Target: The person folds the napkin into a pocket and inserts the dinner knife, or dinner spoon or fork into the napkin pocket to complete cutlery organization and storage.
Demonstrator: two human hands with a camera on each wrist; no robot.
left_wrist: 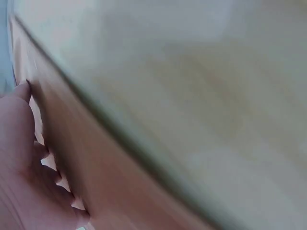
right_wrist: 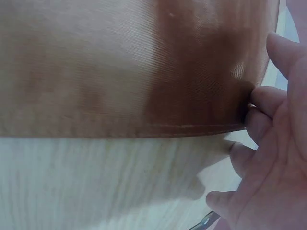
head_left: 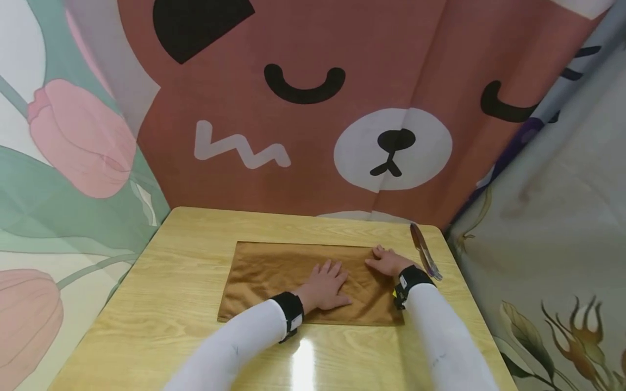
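A brown rectangular cloth (head_left: 274, 271) with light creases lies flat on the wooden table. Spread over its middle right is my left hand (head_left: 324, 287), fingers extended and palm down. In the left wrist view, that hand's fingertips meet the cloth (left_wrist: 110, 177) near its long straight edge. My right hand (head_left: 390, 263) touches the far right corner, thumb and fingers apart. Seen from the right wrist, the hand (right_wrist: 273, 148) has some fingertips at the cloth's corner (right_wrist: 211, 110) and others over the tabletop beside it.
A slim item with a brown end and a silvery end (head_left: 425, 251) lies near the table's right edge, just beyond my right hand. The wooden table (head_left: 186, 260) borders a bear-print curtain (head_left: 303, 184) behind, with patterned hangings on both sides.
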